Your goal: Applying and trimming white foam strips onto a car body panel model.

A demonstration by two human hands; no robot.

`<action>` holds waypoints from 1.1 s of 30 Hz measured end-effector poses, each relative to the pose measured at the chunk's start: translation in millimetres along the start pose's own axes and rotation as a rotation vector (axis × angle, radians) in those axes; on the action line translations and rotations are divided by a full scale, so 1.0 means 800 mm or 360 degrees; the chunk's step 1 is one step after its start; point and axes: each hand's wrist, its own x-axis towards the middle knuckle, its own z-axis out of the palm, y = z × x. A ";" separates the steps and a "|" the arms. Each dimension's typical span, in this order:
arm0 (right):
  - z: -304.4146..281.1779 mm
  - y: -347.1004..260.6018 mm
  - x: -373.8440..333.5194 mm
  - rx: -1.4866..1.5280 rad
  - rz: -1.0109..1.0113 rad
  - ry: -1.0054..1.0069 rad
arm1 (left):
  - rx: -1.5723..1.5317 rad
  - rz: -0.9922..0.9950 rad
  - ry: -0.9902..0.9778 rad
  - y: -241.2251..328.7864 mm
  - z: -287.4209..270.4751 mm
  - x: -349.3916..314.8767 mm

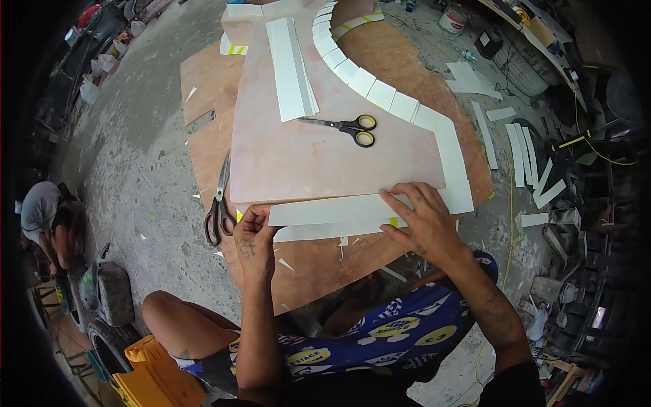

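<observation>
A long white strip of paper or card (325, 211) lies along the near edge of a pinkish flat panel (332, 159). My left hand (253, 234) pinches its left end between thumb and fingers. My right hand (422, 220) rests on its right part, fingers spread and pressing near the corner. Under it, a second white strip (325, 232) juts out toward me. White pieces (383, 95) line the panel's curved right edge. Yellow-and-black scissors (349, 127) lie on the panel, and larger dark-handled scissors (218, 210) lie left of it. Beyond them is a stack of white strips (291, 71).
A brown board (210, 152) lies beneath the panel on the grey concrete floor (146, 169). Several loose white strips (522, 156) are on the floor at right, near a yellow cord (510, 230). Another person (51, 224) crouches far left, behind a yellow plastic object (159, 373) and tyres.
</observation>
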 end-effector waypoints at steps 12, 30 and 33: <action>0.027 0.003 0.012 -0.0160 -0.0082 0.0235 | 0.0088 -0.0059 0.0100 0.001 -0.001 -0.005; 0.024 0.008 0.017 -0.0032 -0.0023 0.0274 | 0.0075 -0.0131 0.0135 0.009 0.002 -0.009; 0.015 0.001 0.012 0.0102 0.0155 0.0251 | 0.0128 -0.0108 0.0122 0.007 0.000 -0.008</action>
